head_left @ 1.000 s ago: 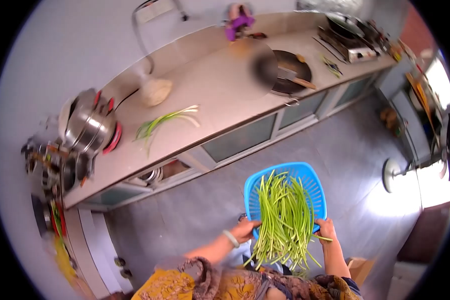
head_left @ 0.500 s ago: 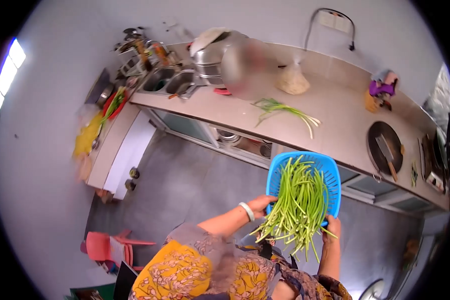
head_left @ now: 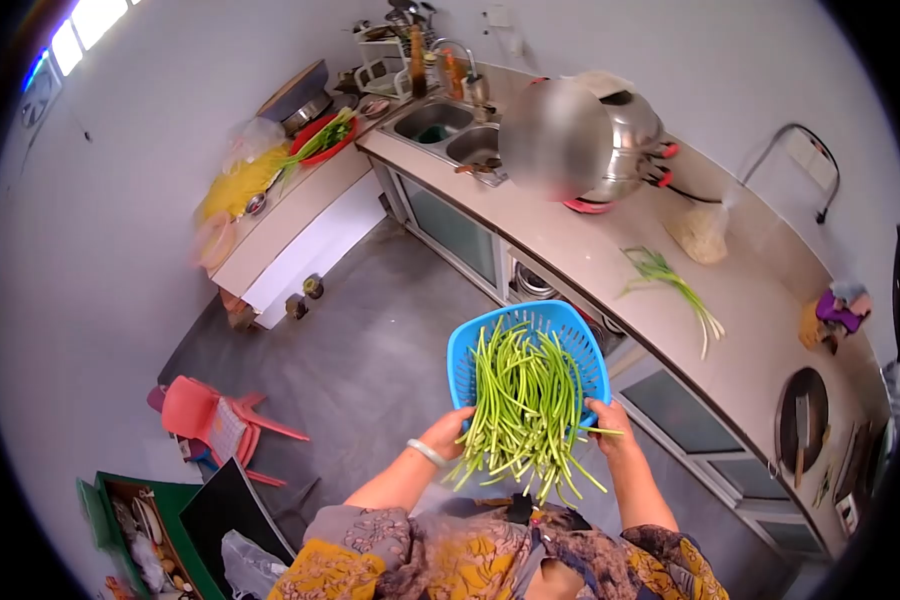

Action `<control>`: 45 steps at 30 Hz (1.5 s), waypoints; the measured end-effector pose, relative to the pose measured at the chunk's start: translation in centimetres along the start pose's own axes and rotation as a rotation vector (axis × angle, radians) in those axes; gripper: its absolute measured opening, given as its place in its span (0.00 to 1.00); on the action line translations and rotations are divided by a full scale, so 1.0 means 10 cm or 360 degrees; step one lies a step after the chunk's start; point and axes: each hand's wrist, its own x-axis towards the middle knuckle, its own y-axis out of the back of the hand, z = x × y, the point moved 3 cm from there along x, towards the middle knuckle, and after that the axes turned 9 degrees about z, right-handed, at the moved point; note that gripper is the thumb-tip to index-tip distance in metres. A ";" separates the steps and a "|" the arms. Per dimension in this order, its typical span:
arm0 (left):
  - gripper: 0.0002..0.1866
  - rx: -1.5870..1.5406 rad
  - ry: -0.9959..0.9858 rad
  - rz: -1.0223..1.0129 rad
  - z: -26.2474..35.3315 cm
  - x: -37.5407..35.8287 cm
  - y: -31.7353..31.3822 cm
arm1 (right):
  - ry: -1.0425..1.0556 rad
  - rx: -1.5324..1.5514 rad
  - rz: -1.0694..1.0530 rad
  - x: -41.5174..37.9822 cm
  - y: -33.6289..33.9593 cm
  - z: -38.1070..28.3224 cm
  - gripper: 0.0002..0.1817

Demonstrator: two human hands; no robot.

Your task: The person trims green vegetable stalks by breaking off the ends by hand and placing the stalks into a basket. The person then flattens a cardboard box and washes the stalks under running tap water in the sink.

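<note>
In front of my body I carry a blue plastic basket [head_left: 457, 352] with slotted sides. A heap of long green stems, which look like garlic scapes [head_left: 525, 405], fills it and hangs over the near edge. My left hand [head_left: 448, 432], below a pale bangle, is closed on the basket's left near side. On the opposite side my right hand [head_left: 610, 420] grips the rim, with a stray stem lying by the fingers. The basket is held in the air over the floor, apart from the counter.
Spring onions [head_left: 675, 285] and a bag of pale food [head_left: 700, 232] lie on the counter [head_left: 570, 235]. A steamer pot [head_left: 630, 130] stands beside the double sink [head_left: 435, 122]. At right a cleaver [head_left: 801, 430] rests on a round board [head_left: 792, 400]. A red chair [head_left: 195, 410] stands lower left.
My view has turned left, bringing more of the sink and side counter into sight. The basket has moved left, away from the counter edge, still held in both hands.
</note>
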 end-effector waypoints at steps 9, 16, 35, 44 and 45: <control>0.20 -0.0105 -0.0112 -0.0008 1.57 0.36 0.55 | 0.0011 -0.0075 -0.0061 0.66 -1.60 -0.71 0.08; 0.20 -0.0176 -0.0281 0.0036 2.95 0.56 1.25 | 0.0005 0.0121 -0.0136 1.06 -3.06 -1.07 0.09; 0.20 -0.0568 -0.0725 0.0340 5.65 1.45 2.46 | -0.0037 -0.0500 -0.0607 3.08 -6.31 -2.40 0.12; 0.20 0.0066 -0.0783 0.0302 7.62 2.13 3.02 | 0.0027 -0.0236 -0.0231 3.60 -7.64 -2.67 0.11; 0.22 0.0228 -0.0794 0.0302 7.87 2.12 2.93 | 0.0012 -0.0181 -0.0198 3.67 -7.72 -2.71 0.11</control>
